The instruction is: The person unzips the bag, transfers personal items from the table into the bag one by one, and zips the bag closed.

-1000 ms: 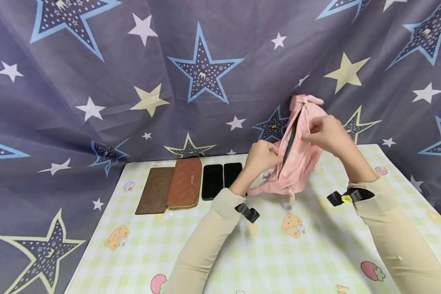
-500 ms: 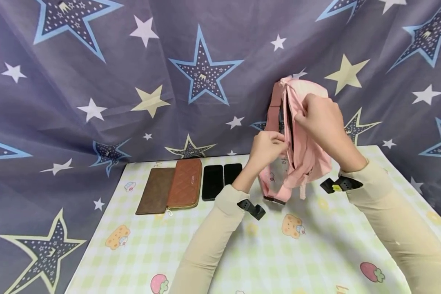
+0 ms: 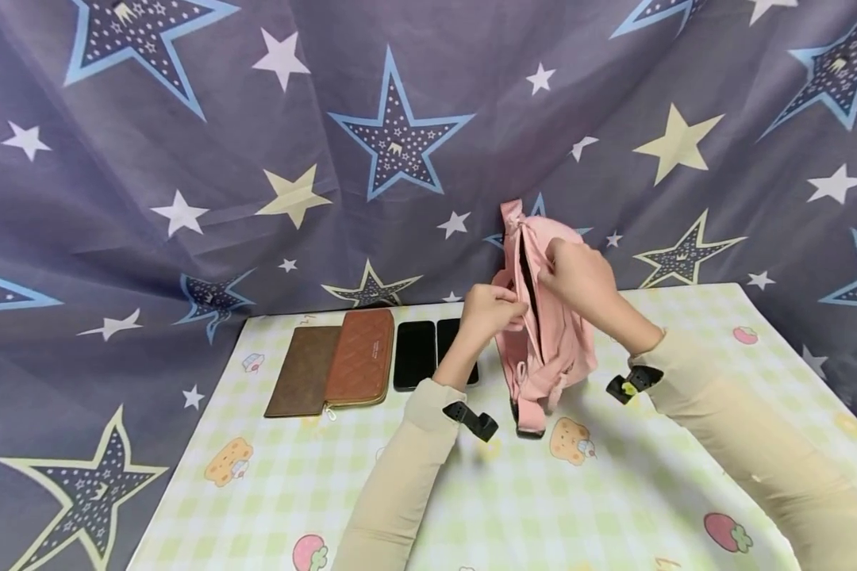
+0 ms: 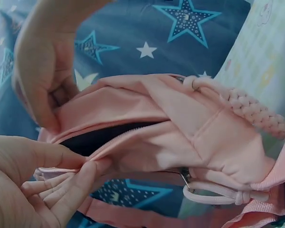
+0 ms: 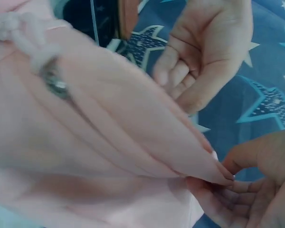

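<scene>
A pink fabric bag (image 3: 560, 333) with a strap and a braided cord pull stands tilted at the back of the table, its zipper undone. My left hand (image 3: 491, 311) pinches the left edge of the zip opening between thumb and forefinger. On the other side, my right hand (image 3: 578, 274) grips the right edge of the fabric. The left wrist view shows the dark gap (image 4: 99, 135) between the zipper teeth, with the bag's inside too dark to make out. In the right wrist view the bag's pink side (image 5: 109, 118) fills the left, pinched at its edge by the right hand (image 5: 247, 185).
Left of the bag lie two black phones (image 3: 414, 354), the right one partly behind the left hand. Beyond them sit a reddish-brown quilted zip wallet (image 3: 360, 357) and a dark brown flat wallet (image 3: 301, 371). A starred curtain (image 3: 400, 238) hangs close behind the checked tablecloth (image 3: 543, 507).
The pink bag was raised and turned, then came down and to the left with both hands. Its strap now hangs at the front, near the tablecloth. Both hands keep hold of the opening.
</scene>
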Tool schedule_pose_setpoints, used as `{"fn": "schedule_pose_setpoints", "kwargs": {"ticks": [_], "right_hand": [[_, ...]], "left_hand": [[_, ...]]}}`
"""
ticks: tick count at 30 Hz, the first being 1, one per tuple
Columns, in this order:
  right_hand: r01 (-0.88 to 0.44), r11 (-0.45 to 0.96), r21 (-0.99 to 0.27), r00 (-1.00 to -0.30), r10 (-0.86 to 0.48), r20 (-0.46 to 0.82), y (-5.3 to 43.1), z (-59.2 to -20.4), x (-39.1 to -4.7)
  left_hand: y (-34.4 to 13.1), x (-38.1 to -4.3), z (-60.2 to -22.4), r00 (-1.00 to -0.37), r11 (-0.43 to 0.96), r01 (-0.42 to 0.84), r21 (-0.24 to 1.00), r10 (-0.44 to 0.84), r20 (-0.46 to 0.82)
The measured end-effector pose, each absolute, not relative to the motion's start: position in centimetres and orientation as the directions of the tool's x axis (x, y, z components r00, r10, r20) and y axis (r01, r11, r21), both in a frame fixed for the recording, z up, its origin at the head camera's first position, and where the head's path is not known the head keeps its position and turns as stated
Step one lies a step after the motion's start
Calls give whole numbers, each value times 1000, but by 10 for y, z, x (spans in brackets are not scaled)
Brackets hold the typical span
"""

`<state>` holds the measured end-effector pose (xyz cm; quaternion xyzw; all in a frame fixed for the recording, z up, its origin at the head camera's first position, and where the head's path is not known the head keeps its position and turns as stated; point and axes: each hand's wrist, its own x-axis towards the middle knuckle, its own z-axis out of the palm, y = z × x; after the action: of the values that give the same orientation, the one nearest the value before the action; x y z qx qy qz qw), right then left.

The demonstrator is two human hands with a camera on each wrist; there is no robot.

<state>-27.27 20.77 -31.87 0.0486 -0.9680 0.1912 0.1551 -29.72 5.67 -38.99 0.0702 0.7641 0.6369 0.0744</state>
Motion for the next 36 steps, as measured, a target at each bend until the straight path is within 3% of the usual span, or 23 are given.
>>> {"fn": "schedule_pose_setpoints", "kwargs": {"ticks": [11, 19, 27, 36], "right_hand": [[-94, 811, -578, -992, -30, 119, 211, -369, -285], [29, 649, -760, -998, -25, -60, 211, -380, -293], [39, 572, -820, -994, -65, -92, 221, -376, -287], [54, 531, -845, -992, -71, -108, 229, -372, -290]], "left_hand": [[43, -298, -420, -971, 117, -120, 986, 191, -141], [27, -303, -430, -968, 90, -133, 987, 204, -149], [19, -304, -441, -980, 175, -129, 976, 129, -153], [0, -314, -442, -956, 171, -157, 973, 222, -193]]}}
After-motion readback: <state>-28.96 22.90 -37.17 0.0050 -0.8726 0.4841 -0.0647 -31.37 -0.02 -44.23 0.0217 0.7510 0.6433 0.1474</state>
